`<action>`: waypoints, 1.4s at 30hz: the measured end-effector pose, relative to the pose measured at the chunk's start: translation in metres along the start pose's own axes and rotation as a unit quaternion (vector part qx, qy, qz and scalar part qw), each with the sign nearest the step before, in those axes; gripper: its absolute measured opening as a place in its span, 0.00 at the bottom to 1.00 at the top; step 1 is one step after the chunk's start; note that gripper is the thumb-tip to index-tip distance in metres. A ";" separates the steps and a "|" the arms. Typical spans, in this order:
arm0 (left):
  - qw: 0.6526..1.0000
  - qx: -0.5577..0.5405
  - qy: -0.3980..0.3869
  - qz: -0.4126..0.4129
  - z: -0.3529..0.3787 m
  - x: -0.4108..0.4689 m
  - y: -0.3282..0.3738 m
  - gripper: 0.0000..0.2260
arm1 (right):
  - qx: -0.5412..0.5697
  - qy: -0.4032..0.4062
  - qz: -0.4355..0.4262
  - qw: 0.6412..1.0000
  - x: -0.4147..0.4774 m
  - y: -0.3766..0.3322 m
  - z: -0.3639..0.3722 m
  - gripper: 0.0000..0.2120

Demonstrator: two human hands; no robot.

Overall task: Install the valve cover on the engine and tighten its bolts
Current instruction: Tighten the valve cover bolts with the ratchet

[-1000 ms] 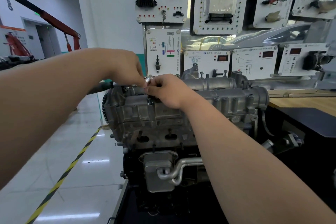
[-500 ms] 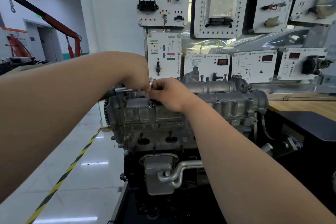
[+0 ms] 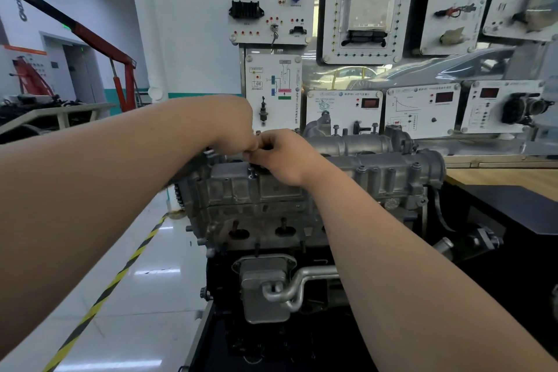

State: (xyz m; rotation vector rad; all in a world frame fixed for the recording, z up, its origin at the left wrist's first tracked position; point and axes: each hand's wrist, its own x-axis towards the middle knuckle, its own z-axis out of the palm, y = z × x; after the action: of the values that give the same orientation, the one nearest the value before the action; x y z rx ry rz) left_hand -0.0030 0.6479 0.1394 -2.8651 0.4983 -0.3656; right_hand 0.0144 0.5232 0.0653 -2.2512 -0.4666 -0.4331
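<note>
Hands, left [image 3: 237,130] and right [image 3: 287,157], curled atop ribbed grey cast-metal valve cover [image 3: 280,190].

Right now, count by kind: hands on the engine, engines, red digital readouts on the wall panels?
Hands: 2 (left hand, right hand)
Engine: 1
Red readouts: 3
Total: 6

Nothing here can be read with certainty. The white training panels [image 3: 270,7] carry header lines beside a round logo, plus small captions and diagrams, all too blurred to spell out. The digits on the red digital display [image 3: 444,97] cannot be made out. The green sign [image 3: 68,26] above the doorway is too small to read, and a faint mark on the valve cover [image 3: 280,189] is illegible.
</note>
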 end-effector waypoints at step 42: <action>0.999 -0.002 -0.030 0.023 -0.007 -0.002 0.001 0.12 | 0.013 -0.002 0.000 1.000 -0.001 0.001 0.000 0.11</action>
State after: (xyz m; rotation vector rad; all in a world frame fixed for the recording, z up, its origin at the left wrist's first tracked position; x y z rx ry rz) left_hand -0.0073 0.6470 0.1454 -2.8539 0.5540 -0.2715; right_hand 0.0136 0.5221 0.0642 -2.2277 -0.4718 -0.4203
